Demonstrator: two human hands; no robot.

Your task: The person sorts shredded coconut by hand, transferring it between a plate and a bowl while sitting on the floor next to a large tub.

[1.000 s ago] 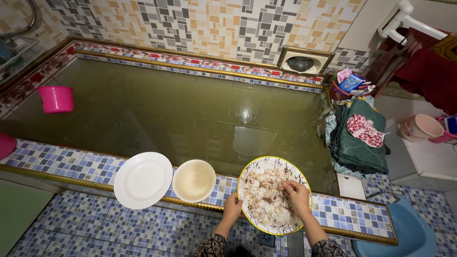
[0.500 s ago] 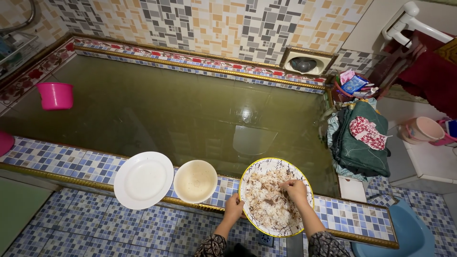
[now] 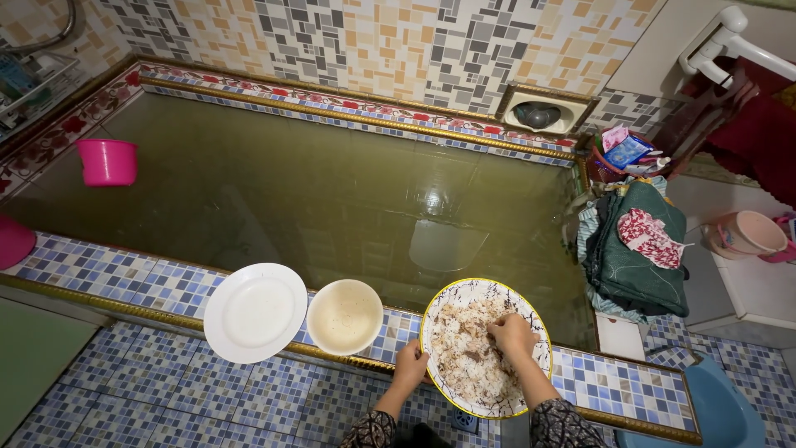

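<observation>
Pink bucket (image 3: 108, 161) floating on the water, white plate (image 3: 254, 312) and cream bowl (image 3: 344, 316) on the tiled ledge (image 3: 124, 280), left hand (image 3: 410, 365) gripping the patterned plate (image 3: 531, 332) rim, right hand (image 3: 512, 335) fingers bunched in its rice (image 3: 464, 353), folded clothes (image 3: 643, 253) at right

A blue mosaic-tiled ledge (image 3: 108, 278) with a gold edge runs under my fingers. Directly beneath them sits the yellow-rimmed patterned plate (image 3: 531, 328) of rice scraps. Just left of my fingers stands a cream bowl (image 3: 344, 315), and farther left lies a white plate (image 3: 255, 312).
</observation>
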